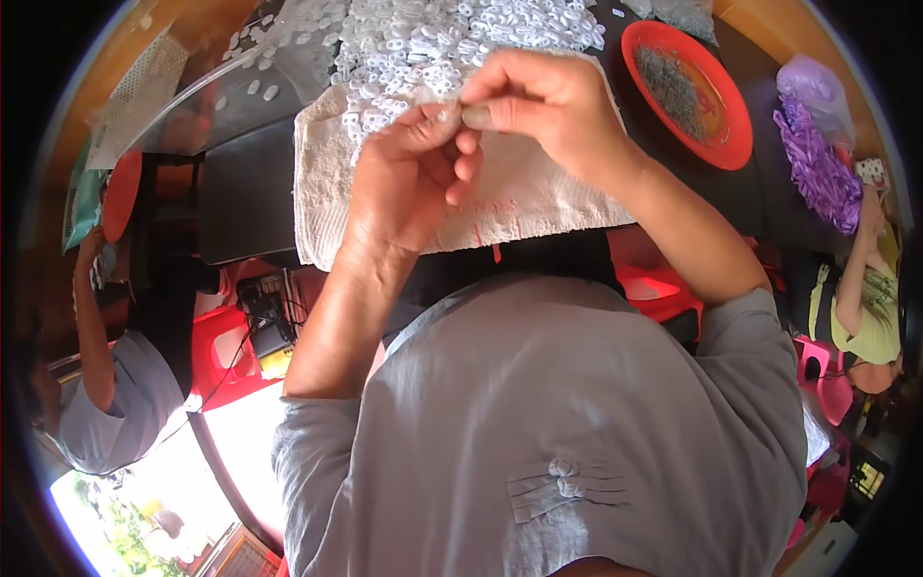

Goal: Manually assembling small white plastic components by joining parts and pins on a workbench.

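Both the bare left hand (409,173) and bare right hand (562,111) bring thumb and fingertips close together above a cream terry-cloth towel (548,183); whether they hold anything cannot be told. Small white oval two-holed plastic pieces (461,34) lie heaped just beyond.

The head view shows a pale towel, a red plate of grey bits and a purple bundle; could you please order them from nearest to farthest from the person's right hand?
From the right hand:
1. Pale towel: directly beneath it.
2. Red plate: to its right.
3. Purple bundle: farther right, beyond the plate.
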`<action>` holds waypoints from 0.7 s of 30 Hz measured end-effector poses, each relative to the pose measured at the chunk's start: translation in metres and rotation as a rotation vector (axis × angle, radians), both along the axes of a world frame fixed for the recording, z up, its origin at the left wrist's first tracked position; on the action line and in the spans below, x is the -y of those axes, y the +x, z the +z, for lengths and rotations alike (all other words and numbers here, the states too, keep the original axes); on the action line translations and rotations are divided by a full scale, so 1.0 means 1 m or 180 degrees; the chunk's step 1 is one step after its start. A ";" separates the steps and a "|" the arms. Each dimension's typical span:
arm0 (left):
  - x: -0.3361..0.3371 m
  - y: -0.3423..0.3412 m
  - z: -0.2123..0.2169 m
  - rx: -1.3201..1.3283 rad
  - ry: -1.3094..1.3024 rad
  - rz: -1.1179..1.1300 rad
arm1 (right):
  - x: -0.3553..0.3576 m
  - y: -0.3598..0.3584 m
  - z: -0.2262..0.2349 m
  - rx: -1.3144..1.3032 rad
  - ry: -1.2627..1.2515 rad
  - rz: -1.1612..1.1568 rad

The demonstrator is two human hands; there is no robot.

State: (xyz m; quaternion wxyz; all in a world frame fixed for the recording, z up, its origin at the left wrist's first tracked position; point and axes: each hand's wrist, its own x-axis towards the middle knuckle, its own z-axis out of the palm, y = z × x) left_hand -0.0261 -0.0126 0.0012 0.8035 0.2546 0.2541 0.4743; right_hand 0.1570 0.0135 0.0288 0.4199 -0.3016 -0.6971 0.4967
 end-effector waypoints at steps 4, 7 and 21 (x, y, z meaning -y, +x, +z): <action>-0.014 0.001 0.006 -0.1398 0.0480 0.0868 | -0.018 0.002 -0.004 -0.0161 -0.0293 -0.0285; -0.025 -0.005 0.001 -0.1652 0.0623 0.0813 | -0.032 0.013 -0.010 -0.0222 -0.1070 -0.0318; -0.038 0.027 -0.005 -0.4605 0.3422 0.0794 | -0.040 0.017 -0.032 0.0333 0.0017 -0.0620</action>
